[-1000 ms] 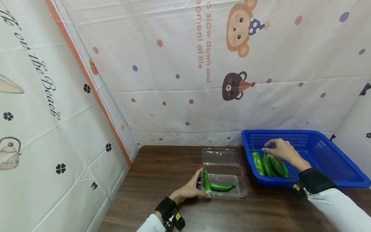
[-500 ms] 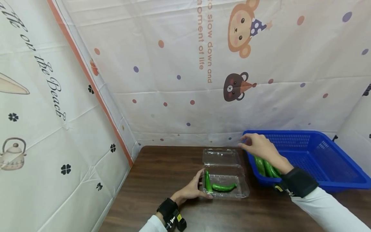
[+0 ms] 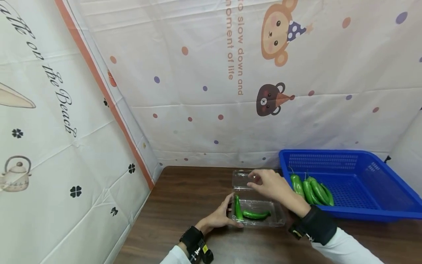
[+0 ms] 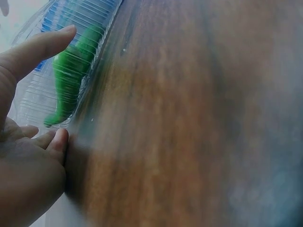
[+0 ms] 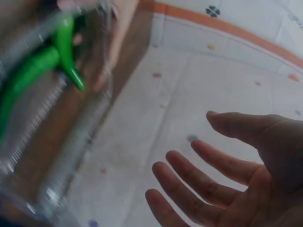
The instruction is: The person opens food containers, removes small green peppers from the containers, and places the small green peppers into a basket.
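A clear plastic clamshell container (image 3: 277, 216) lies on the table with its lid (image 3: 239, 179) folded back. Inside are two green peppers, one upright along the left end (image 3: 237, 209) and one lying across the front (image 3: 255, 215). My left hand (image 3: 219, 216) holds the container's left end, thumb along the front wall, as the left wrist view also shows with the thumb (image 4: 42, 49) against the ribbed side. Above the lid and the container's back hovers my right hand (image 3: 270, 183); in the right wrist view its fingers (image 5: 189, 182) are spread and hold nothing.
To the right stands a blue plastic basket (image 3: 349, 212) with several green peppers (image 3: 314, 190) at its left end. A printed cloth (image 3: 184, 84) hangs behind the brown wooden table (image 3: 184, 190), and another (image 3: 59, 165) closes off the left side.
My right hand has moved left, from over the peppers in the basket to above the container's lid. My left hand has stayed at the container. The view has shifted slightly.
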Demonstrator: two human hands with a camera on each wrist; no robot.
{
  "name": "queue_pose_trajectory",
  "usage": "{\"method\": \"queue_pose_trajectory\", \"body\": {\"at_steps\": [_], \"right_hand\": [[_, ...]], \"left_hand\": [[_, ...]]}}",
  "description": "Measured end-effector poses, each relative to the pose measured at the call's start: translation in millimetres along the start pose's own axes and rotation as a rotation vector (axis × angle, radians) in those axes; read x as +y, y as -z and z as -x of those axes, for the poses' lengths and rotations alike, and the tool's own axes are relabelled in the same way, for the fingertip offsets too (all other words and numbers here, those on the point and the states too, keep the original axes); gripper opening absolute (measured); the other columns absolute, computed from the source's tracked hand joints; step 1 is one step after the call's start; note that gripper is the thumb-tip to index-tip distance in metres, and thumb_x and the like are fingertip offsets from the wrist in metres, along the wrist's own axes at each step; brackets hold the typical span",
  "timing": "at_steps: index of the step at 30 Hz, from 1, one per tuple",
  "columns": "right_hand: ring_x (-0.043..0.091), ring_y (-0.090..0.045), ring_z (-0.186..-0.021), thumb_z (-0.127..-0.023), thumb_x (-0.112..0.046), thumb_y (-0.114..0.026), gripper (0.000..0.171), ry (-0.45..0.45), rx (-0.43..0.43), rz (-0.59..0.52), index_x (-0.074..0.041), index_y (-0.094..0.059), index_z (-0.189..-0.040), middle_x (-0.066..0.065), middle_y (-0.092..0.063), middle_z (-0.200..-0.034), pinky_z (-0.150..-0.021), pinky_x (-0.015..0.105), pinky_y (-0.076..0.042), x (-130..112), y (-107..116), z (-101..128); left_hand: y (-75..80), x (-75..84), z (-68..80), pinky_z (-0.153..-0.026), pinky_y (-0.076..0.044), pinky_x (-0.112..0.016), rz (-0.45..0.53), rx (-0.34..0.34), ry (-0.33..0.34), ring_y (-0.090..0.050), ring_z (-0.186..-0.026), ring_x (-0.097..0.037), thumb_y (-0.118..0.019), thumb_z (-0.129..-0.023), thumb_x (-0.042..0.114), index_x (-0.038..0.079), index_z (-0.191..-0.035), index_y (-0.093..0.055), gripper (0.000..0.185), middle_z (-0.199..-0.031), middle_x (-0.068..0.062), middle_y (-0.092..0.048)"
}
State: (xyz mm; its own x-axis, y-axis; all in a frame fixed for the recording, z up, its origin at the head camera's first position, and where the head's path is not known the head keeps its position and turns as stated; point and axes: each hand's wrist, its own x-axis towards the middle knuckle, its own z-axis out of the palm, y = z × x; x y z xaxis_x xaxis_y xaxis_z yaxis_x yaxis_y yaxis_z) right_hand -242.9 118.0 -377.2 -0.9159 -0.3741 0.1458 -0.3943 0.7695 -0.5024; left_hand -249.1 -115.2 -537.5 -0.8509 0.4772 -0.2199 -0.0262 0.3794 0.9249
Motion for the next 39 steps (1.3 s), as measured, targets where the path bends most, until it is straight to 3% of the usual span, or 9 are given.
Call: {"method": "queue_pose_trajectory", "body": {"at_steps": [6,13,18,23,30,39], "right_hand": [[0.011,-0.063,-0.072,-0.089,-0.020,-0.079,0.030,-0.040,-0.080,-0.013,-0.008,-0.074,-0.116,0.002,-0.071,-0.088,-0.058,0.030,-0.051,14.3,-40.1,5.1],[0.030,-0.069,-0.099,-0.081,-0.016,-0.086,0.037,-0.085,-0.207,-0.039,-0.007,-0.073,-0.114,0.012,-0.074,-0.108,-0.080,0.051,-0.058,44.5,-75.9,6.7],[0.031,-0.071,-0.092,-0.076,-0.006,-0.088,0.035,-0.004,-0.242,-0.131,-0.003,-0.074,-0.108,0.015,-0.075,-0.099,-0.079,0.051,-0.058,59.0,-91.4,12.7],[0.031,-0.071,-0.090,-0.069,-0.001,-0.089,0.036,0.045,-0.204,-0.122,-0.007,-0.076,-0.102,0.012,-0.076,-0.095,-0.079,0.051,-0.056,61.0,-101.4,14.9],[0.021,-0.060,-0.084,-0.064,-0.003,-0.092,0.034,-0.097,-0.076,-0.039,-0.016,-0.078,-0.091,0.003,-0.067,-0.087,-0.078,0.044,-0.047,55.7,-111.9,17.8],[0.014,-0.064,-0.071,-0.062,-0.007,-0.093,0.032,-0.085,0.003,-0.065,-0.016,-0.079,-0.090,-0.004,-0.071,-0.074,-0.073,0.040,-0.048,54.1,-118.5,18.3]], "left_hand": [[-2.8,-1.1,-1.5,-0.114,-0.037,-0.058,-0.004,0.005,0.012,-0.042,-0.139,-0.033,-0.091,-0.079,0.024,0.038,-0.162,-0.015,0.114,-0.164,-0.010,-0.027],[-0.9,3.5,-3.9,-0.114,-0.038,-0.058,-0.013,0.010,0.000,-0.043,-0.139,-0.034,-0.090,-0.080,0.022,0.038,-0.162,-0.015,0.112,-0.161,-0.010,-0.030],[-3.2,3.8,-3.2,-0.114,-0.039,-0.056,-0.008,0.008,-0.005,-0.044,-0.137,-0.033,-0.090,-0.080,0.018,0.036,-0.163,-0.016,0.112,-0.161,-0.008,-0.031],[-3.2,-0.4,-1.7,-0.113,-0.039,-0.056,-0.007,0.021,-0.013,-0.045,-0.135,-0.033,-0.090,-0.079,0.013,0.033,-0.163,-0.017,0.113,-0.160,-0.010,-0.031],[-3.8,-2.2,-1.8,-0.110,-0.042,-0.053,0.002,0.021,-0.014,-0.046,-0.134,-0.032,-0.090,-0.078,0.015,0.033,-0.163,-0.017,0.114,-0.160,-0.012,-0.032],[-0.6,-1.8,-1.9,-0.108,-0.044,-0.051,0.032,0.001,-0.020,-0.045,-0.133,-0.031,-0.089,-0.079,0.014,0.034,-0.163,-0.016,0.113,-0.162,-0.012,-0.030]]}}
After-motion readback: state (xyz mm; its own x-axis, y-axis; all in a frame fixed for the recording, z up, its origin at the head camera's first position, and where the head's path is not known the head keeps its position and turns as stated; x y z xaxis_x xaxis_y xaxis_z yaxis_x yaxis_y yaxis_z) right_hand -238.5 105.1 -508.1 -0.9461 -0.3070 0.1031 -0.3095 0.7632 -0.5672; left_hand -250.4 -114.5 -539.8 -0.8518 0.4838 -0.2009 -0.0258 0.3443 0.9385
